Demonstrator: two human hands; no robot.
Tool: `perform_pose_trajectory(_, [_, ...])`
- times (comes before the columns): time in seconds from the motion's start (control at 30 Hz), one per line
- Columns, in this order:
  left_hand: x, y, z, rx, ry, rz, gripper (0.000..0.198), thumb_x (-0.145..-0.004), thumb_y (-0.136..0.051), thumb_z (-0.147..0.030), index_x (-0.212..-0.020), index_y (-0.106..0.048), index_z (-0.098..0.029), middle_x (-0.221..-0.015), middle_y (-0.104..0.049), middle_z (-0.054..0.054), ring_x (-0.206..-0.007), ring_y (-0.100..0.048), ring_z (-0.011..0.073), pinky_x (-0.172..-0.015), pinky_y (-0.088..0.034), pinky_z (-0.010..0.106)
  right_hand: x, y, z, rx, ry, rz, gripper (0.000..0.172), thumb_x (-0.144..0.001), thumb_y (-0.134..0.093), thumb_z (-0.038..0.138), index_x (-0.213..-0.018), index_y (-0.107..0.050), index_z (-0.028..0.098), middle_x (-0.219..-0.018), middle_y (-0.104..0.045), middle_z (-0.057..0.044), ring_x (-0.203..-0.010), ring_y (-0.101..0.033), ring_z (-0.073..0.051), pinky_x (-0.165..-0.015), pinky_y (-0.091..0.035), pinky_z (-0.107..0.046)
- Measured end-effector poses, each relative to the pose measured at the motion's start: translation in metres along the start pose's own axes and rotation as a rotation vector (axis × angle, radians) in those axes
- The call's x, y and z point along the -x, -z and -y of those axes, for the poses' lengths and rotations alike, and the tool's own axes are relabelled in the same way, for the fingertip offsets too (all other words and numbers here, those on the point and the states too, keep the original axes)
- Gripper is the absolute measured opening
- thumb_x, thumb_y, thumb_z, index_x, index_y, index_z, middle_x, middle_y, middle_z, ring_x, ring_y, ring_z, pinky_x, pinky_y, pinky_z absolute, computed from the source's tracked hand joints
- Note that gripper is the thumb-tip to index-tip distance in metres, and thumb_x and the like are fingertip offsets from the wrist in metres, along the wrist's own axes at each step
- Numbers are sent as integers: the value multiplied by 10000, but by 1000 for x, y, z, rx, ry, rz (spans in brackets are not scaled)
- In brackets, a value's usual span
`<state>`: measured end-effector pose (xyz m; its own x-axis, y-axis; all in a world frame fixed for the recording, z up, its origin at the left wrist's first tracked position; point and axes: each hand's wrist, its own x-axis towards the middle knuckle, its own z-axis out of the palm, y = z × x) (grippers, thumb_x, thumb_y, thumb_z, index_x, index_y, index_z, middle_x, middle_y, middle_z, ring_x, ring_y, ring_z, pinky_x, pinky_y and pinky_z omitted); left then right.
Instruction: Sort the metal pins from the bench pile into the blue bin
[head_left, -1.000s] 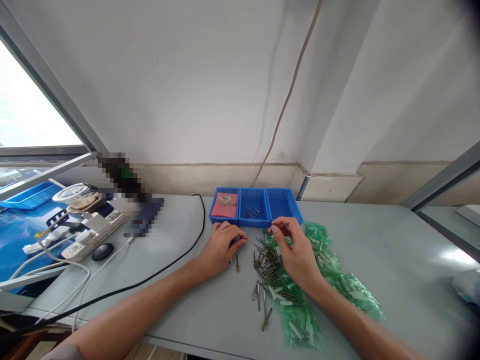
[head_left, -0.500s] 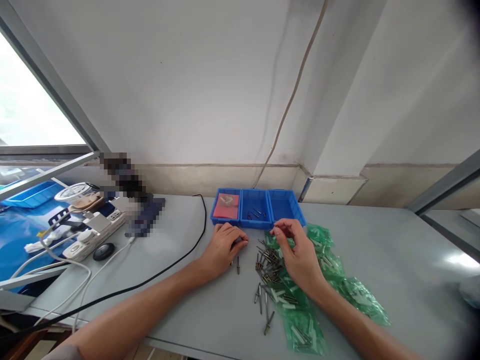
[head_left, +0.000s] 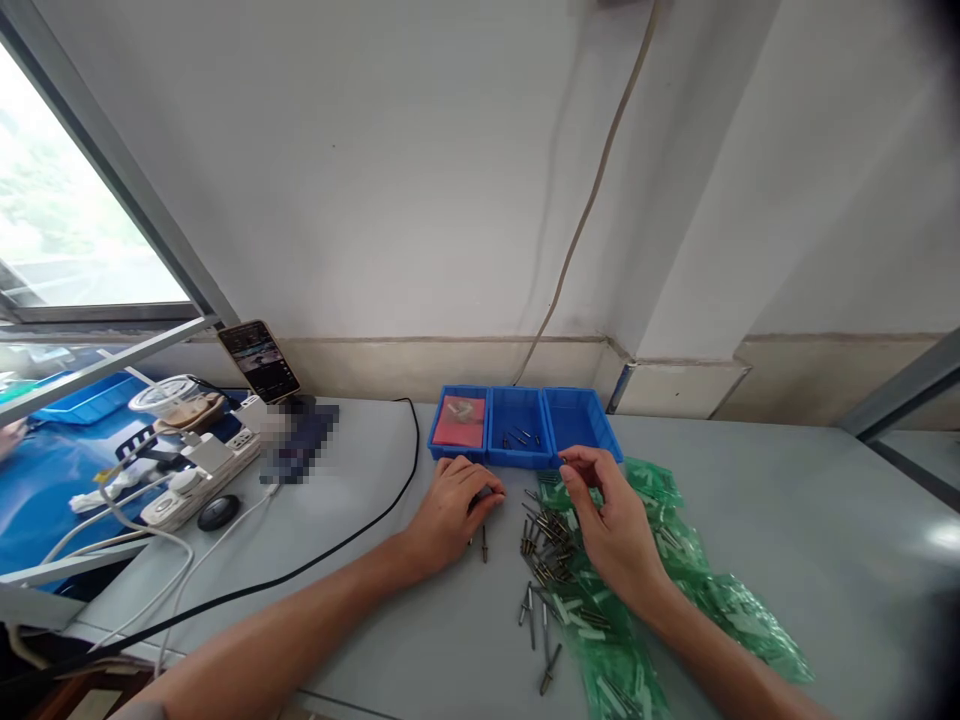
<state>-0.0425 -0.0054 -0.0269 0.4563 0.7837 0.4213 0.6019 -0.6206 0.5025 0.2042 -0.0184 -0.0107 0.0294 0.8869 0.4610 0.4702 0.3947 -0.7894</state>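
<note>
My left hand (head_left: pixel 452 515) rests on the table with its fingers curled and thumb pressed to the index finger; whatever lies in them is mostly hidden. A single metal pin with a bronze-coloured sleeve (head_left: pixel 484 545) lies just below its fingertips. Above the green plastic bags, my right hand (head_left: pixel 611 520) pinches thumb and index finger around a small dark tip, too small to name. Between the hands is a loose pile of sleeved metal pins (head_left: pixel 551 540). Green bags (head_left: pixel 611 620) with white plugs and pins lie under and beside my right hand.
Three joined blue bins (head_left: pixel 517 458) stand behind my hands; the left one holds a red card (head_left: pixel 459 424), the middle one several pins. A black cable (head_left: pixel 352 528) crosses the table at left, near a power strip (head_left: pixel 169 505), a black mouse-like object (head_left: pixel 218 512) and a propped phone (head_left: pixel 259 360).
The whole view has shifted slightly, so everything sits a little lower and further right. My left thumb is now closer against the index finger. My right hand keeps its pinch near the bins.
</note>
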Motion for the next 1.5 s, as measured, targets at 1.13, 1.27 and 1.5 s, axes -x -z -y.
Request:
perform_pose_trajectory(1.13, [-1,0,-3,4,-35,-24,94,-1095,-621,-250,-1027,-674,-214,-1014,-761,-3,-946,-591,203,-899,-366,374,-2,1,2,-28,35,109,239,-1070,-587,415,-1089,-757,247,-987,-749,-56,-876,-696,-240,-815,-546,-351])
perform_pose_trajectory(1.27, [-1,0,-2,-9,-36,-32,119,-1104,-605,-262,-1028,-679,-209,-1017,-766,2,-936,-593,199,-895,-373,377,-2,1,1,-44,-55,123,275,-1051,-593,471,-1037,-740,239,-906,-742,-52,-786,-676,-234,-725,-536,-338])
perform_pose_trajectory(1.5, [-1,-2,0,1,-33,-41,84,-1095,-622,-254,-1040,-672,-216,-1025,-766,-9,-945,-588,198,-915,-372,376,1,0,-1,-93,-190,219,341,-1061,-535,540,-914,-640,251,-736,-632,8,-607,-613,-186,-614,-496,-308])
